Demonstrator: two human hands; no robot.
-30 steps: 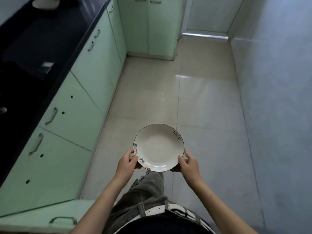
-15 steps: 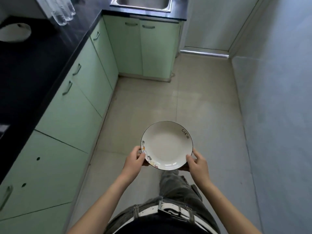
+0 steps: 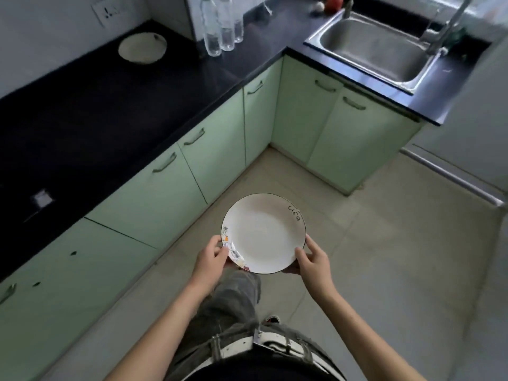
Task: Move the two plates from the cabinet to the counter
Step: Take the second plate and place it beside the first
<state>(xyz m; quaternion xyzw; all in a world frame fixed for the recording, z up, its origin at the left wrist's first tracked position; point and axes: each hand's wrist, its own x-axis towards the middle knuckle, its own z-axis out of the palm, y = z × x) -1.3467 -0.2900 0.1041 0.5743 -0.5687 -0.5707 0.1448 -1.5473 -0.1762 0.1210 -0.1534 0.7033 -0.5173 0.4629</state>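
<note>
I hold a white plate (image 3: 264,233) with a thin dark rim, small pictures on its left edge and the word "life" on its right, level over the floor in front of me. My left hand (image 3: 210,258) grips its lower left edge and my right hand (image 3: 312,258) grips its lower right edge. A second white plate (image 3: 142,48) lies on the black counter (image 3: 90,116) at the far left, near the wall. The counter runs along my left, above pale green cabinet doors (image 3: 162,193).
Three clear plastic bottles (image 3: 221,26) stand at the counter's inner corner. A steel sink (image 3: 376,48) with a tap sits in the counter ahead right, a red object behind it. A wall socket (image 3: 110,11) is above the far plate. Beige tiled floor (image 3: 384,243) spreads to my right.
My view has lifted and turned, so the counter corner, the bottles, the sink and the far plate have come into sight. The plate stays in both hands, carried forward.
</note>
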